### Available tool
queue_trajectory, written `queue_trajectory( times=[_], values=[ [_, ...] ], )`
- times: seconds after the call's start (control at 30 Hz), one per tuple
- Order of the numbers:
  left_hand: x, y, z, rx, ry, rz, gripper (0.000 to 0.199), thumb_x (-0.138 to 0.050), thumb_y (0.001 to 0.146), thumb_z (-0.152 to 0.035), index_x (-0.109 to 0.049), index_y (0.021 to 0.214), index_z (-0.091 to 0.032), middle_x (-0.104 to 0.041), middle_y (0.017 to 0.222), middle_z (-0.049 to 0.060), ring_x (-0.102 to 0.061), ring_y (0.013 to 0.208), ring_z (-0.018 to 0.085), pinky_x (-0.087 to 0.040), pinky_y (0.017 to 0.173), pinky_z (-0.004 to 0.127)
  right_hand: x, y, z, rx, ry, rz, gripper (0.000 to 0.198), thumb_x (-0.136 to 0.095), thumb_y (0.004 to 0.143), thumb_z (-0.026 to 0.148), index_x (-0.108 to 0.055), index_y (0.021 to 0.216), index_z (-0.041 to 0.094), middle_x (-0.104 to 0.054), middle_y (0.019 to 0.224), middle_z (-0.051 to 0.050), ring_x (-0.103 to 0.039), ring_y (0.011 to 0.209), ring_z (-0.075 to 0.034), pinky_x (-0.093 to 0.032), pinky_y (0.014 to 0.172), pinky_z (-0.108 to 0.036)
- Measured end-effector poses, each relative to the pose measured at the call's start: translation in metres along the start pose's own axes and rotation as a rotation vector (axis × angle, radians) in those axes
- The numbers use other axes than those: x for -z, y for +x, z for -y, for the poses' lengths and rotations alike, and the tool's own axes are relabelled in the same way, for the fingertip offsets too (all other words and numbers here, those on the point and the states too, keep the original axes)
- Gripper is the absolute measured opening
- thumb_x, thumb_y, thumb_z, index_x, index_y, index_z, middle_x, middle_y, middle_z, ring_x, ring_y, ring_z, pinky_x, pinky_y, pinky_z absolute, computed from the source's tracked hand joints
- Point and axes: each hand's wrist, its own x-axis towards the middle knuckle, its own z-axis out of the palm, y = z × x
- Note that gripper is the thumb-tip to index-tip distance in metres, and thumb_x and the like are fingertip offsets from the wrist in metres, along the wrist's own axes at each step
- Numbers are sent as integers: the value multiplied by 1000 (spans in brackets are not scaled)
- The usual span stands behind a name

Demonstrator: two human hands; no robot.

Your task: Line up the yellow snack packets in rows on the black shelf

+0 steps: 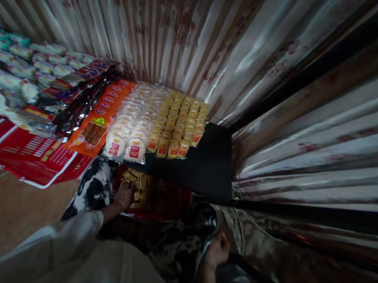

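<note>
Head view. L hand (pixel 126 194) is down in the red container (pixel 176 200), which stands under the near edge of the black table (pixel 188 171), btw. the person's knees. It reaches at the loose gold pkts (pixel 140 179), which lie in the L part of this container. Its fingertips are buried among the pkts, so I can't tell if it pinches one. R hand (pixel 218 248) is near the R knee, well apart from the pkts, w/ fingers curled inward; nothing is seen in it.

For good handling of the pkts, in my judgement: take each one by the wrapper edge, w/ light pressure, b/c the content could be crushed. The gap btw. table edge and legs looks narrow, so the wrist should be kept low. The yellow pkts (pixel 178 119) on the table are in tight rows beside the white round pkts (pixel 135 146); a sleeve or knuckle could disturb the front ones.

Hard to make out: the R part of the container is very dark, its content not readable. Small print on pkts is too blurred. The red basket (pixel 34 153) at L is partly covered by the table goods, and the green pkts (pixel 0 42) are cut off by the pic. edge.
</note>
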Motion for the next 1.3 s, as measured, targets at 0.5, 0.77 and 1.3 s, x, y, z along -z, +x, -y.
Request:
queue_trajectory(
  times=[0.5,0.77,1.3],
  values=[
    [29,-28,-23,-124,-672,-211,29,-54,74,-24,-55,100,-13,-67,97,9,-62,91,21,-46,82,32,-68,-76,121,580,-114,581,31,-45,84,35,-61,103,16,-65,102,-11,-60,96,-22,-48,86,-38],
    [69,-57,-66,-293,-767,-231,26,-50,74,-23,-55,99,-17,-65,100,7,-60,95,20,-44,88,36,-85,-94,133,504,-82,702,41,-49,82,33,-54,119,16,-60,119,-12,-55,110,-25,-42,96,-41],
    [74,-22,-181,-642,-746,-416,43,-44,81,-25,-47,122,-13,-46,131,16,-43,122,23,-39,101,42,-87,18,165,254,327,463,38,-57,73,38,-56,104,16,-67,95,-9,-65,83,-20,-52,79,-34]
  ],
)
